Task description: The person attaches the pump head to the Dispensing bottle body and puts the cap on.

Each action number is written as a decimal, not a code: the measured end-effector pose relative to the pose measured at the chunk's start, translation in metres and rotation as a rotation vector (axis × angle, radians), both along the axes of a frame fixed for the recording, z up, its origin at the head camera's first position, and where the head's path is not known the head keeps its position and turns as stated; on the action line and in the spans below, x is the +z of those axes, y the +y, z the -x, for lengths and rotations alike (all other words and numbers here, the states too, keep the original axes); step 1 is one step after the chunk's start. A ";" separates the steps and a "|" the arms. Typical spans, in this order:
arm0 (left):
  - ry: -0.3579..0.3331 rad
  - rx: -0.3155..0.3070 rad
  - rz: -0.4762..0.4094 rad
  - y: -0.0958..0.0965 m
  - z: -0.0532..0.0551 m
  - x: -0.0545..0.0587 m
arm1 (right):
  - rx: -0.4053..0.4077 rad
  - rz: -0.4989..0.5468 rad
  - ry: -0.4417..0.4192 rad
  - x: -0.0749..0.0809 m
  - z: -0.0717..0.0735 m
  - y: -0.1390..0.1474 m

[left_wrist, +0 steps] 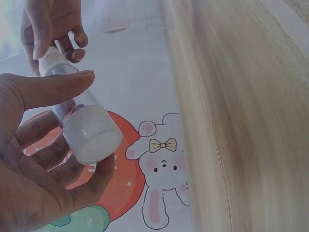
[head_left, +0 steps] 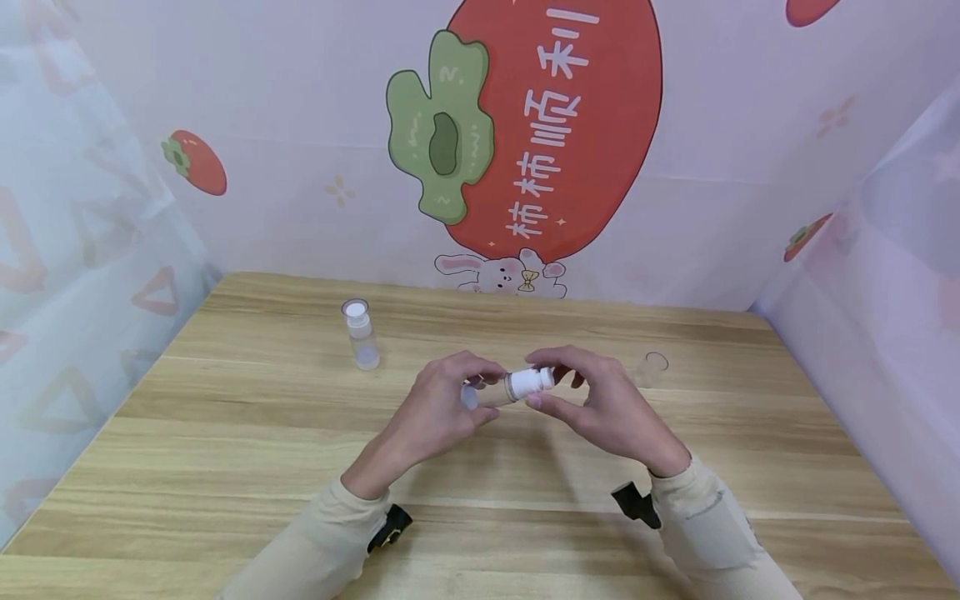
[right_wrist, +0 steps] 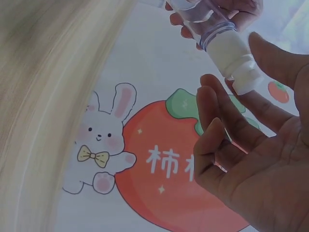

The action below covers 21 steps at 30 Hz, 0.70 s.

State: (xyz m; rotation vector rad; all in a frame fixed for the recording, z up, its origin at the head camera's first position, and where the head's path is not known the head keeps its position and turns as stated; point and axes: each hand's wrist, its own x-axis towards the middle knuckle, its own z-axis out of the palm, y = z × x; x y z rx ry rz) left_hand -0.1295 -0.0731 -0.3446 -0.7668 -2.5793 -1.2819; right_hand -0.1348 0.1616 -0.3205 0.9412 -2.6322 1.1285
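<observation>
Above the wooden table, my left hand [head_left: 450, 400] holds a small clear pump bottle [head_left: 491, 395] by its body, with the bottle lying nearly sideways. Its rounded base [left_wrist: 94, 135] faces the left wrist camera between thumb and fingers. A white pump head [head_left: 528, 382] tops the bottle and points to the right. My right hand [head_left: 600, 400] has thumb and forefinger on either side of that pump head, fingertips right at it. In the right wrist view, the other fingers [right_wrist: 217, 140] of the right hand are bent below the pump head.
A second pump bottle [head_left: 362, 335] with a clear cap over its white top stands at the back left of the table [head_left: 262, 417]. A loose clear cap [head_left: 651, 368] lies beyond the right hand. A printed cloth [head_left: 300, 208] hangs behind the table and along its sides.
</observation>
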 end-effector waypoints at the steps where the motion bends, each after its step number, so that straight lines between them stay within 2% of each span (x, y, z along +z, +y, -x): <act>1: -0.002 -0.001 -0.001 0.000 0.000 0.000 | 0.010 0.002 0.008 0.000 0.000 0.001; 9: -0.006 0.002 0.001 0.000 0.000 0.000 | 0.051 0.009 0.051 0.000 0.001 0.001; 21: 0.002 0.009 0.005 0.000 -0.001 0.001 | -0.014 -0.023 -0.001 0.000 -0.001 -0.002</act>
